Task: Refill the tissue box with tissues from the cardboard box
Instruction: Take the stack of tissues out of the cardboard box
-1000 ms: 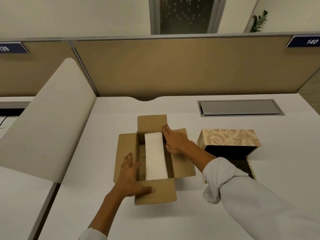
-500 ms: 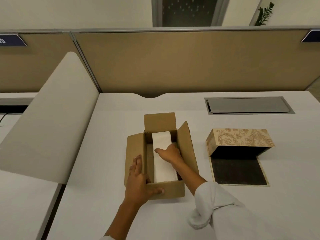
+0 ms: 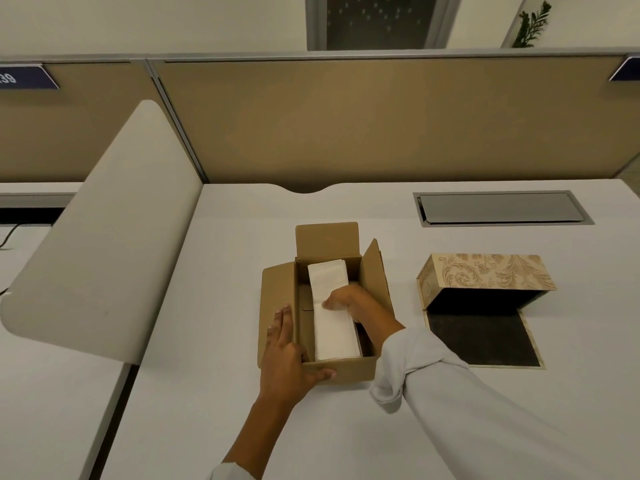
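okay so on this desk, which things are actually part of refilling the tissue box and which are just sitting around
Part of the job:
cardboard box
tissue stack inside it
patterned tissue box, lying open
left hand bracing the cardboard box
right hand on the stack

Just there:
desk cable hatch
curved side divider
plant behind the partition

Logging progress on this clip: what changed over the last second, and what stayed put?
The right hand moved from the cardboard box's right flap down into the box and now grips the tissue stack along its right side; that flap swung up. The left hand slid slightly, still bracing the box's near-left corner. The stack is not yet lifted, and the tissue box lies open and untouched.
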Motion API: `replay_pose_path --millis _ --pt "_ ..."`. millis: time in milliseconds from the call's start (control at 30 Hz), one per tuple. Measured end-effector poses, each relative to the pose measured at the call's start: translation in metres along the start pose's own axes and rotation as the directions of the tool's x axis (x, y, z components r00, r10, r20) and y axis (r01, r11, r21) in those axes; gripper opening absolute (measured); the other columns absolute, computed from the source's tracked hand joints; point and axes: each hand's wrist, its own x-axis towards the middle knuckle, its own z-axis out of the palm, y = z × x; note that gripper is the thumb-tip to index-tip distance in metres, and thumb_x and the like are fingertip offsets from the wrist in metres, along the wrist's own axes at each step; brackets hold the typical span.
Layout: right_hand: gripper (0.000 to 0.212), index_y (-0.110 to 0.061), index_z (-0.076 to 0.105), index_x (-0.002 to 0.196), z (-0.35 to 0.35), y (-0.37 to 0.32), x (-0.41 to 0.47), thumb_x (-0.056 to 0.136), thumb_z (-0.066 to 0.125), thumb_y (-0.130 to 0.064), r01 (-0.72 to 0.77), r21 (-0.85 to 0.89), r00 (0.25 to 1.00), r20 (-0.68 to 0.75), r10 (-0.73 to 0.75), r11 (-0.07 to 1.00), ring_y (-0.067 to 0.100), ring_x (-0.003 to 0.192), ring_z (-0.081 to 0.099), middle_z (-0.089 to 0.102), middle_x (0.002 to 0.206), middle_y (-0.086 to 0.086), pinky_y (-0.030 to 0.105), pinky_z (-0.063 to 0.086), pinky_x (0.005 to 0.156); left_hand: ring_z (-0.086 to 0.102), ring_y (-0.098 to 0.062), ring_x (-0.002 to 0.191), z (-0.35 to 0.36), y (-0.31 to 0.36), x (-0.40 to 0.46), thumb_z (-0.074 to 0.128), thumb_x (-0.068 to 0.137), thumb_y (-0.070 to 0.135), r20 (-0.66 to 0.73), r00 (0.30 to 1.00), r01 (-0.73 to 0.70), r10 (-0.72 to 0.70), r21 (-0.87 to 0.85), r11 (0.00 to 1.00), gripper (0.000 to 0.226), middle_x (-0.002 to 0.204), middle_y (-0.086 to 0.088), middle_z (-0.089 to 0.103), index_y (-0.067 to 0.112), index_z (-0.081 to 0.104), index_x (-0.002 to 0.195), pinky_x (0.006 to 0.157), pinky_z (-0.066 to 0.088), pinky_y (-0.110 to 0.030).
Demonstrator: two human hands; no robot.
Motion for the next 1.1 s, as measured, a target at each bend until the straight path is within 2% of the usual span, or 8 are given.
replay_pose_path --millis 167,400,533,600,667,767,900,1100 --pt "0.070 -0.004 0.042 0.143 -0.004 -0.009 -0.005 0.084 0.077 -0.020 -0.074 -0.027 0.997 0.019 0.074 0.997 0.036 0.133 0.045 0.044 0.148 0.017 0.046 0.040 0.112 -0.013 -0.022 0.151 -0.003 0.003 0.003 0.068 0.062 0.077 0.064 0.997 0.032 -0.039 0.094 0.995 0.056 0.161 0.004 -0.010 0.022 0.070 0.070 0.124 0.010 -0.041" --pt "0.087 -0.011 0.046 0.134 -0.005 -0.007 -0.020 0.062 0.093 -0.025 -0.083 0.209 0.996 0.044 0.075 0.974 0.036 0.119 0.053 0.056 0.131 0.015 0.054 0.042 0.107 -0.012 -0.024 0.152 -0.006 0.005 0.003 0.069 0.062 0.076 0.108 0.993 0.042 -0.055 0.113 0.993 0.051 0.165 -0.001 -0.004 0.027 0.055 0.068 0.124 0.006 -0.043" --pt "0.079 -0.013 0.049 0.125 -0.013 -0.009 -0.034 0.061 0.093 -0.026 -0.031 0.348 0.996 0.088 0.000 0.937 0.028 0.095 0.054 0.057 0.096 0.008 0.046 0.045 0.086 -0.010 -0.023 0.152 -0.009 0.004 -0.002 0.067 0.059 0.080 0.087 0.994 0.057 -0.061 0.053 0.997 0.083 0.166 -0.002 -0.002 0.019 0.060 0.115 0.122 0.004 -0.043" --pt "0.079 -0.013 0.050 0.125 -0.021 -0.012 -0.044 0.060 0.094 -0.024 0.011 0.404 0.995 0.087 -0.051 0.915 0.027 0.091 0.055 0.058 0.097 0.008 0.046 0.046 0.083 -0.012 -0.020 0.150 -0.012 0.005 -0.003 0.069 0.058 0.079 0.120 0.988 0.099 -0.095 -0.021 0.995 0.122 0.166 -0.002 -0.004 0.013 0.026 0.151 0.121 0.002 -0.041" --pt "0.082 -0.014 0.050 0.125 -0.030 -0.014 -0.055 0.057 0.095 -0.022 0.027 0.475 0.994 0.082 -0.075 0.879 0.029 0.096 0.059 0.062 0.105 0.011 0.048 0.050 0.086 -0.003 -0.022 0.152 -0.022 0.012 -0.006 0.073 0.053 0.079 0.134 0.984 0.132 -0.116 -0.120 0.984 0.137 0.167 -0.001 -0.002 0.019 0.002 0.155 0.121 0.008 -0.043" --pt "0.084 -0.016 0.050 0.126 -0.044 -0.018 -0.072 0.055 0.095 -0.022 0.046 0.586 0.990 0.082 -0.115 0.809 0.031 0.102 0.062 0.065 0.112 0.013 0.050 0.055 0.080 0.032 -0.027 0.145 -0.044 0.025 -0.009 0.079 0.041 0.079 0.121 0.989 0.125 -0.087 -0.354 0.927 0.136 0.161 0.000 0.027 0.030 0.015 0.150 0.116 0.035 -0.048" --pt "0.079 -0.020 0.048 0.127 -0.062 -0.024 -0.099 0.061 0.092 -0.028 0.084 0.685 0.975 0.093 -0.201 0.724 0.031 0.106 0.063 0.065 0.117 0.014 0.053 0.054 0.090 0.036 -0.030 0.142 -0.074 0.044 -0.007 0.077 0.025 0.084 0.132 0.985 0.173 -0.114 -0.653 0.738 0.154 0.160 -0.003 0.028 0.029 0.011 0.152 0.114 0.036 -0.055" --pt "0.059 -0.017 0.055 0.117 -0.083 -0.018 -0.135 0.067 0.084 -0.027 0.108 0.830 0.936 0.100 -0.337 0.547 0.031 0.103 0.066 0.069 0.112 0.015 0.046 0.058 0.075 0.050 -0.040 0.129 -0.090 0.100 -0.010 0.086 0.027 0.074 0.175 0.972 0.185 -0.157 -0.982 0.051 0.143 0.140 -0.020 0.052 0.017 0.032 0.147 0.108 0.037 -0.065"
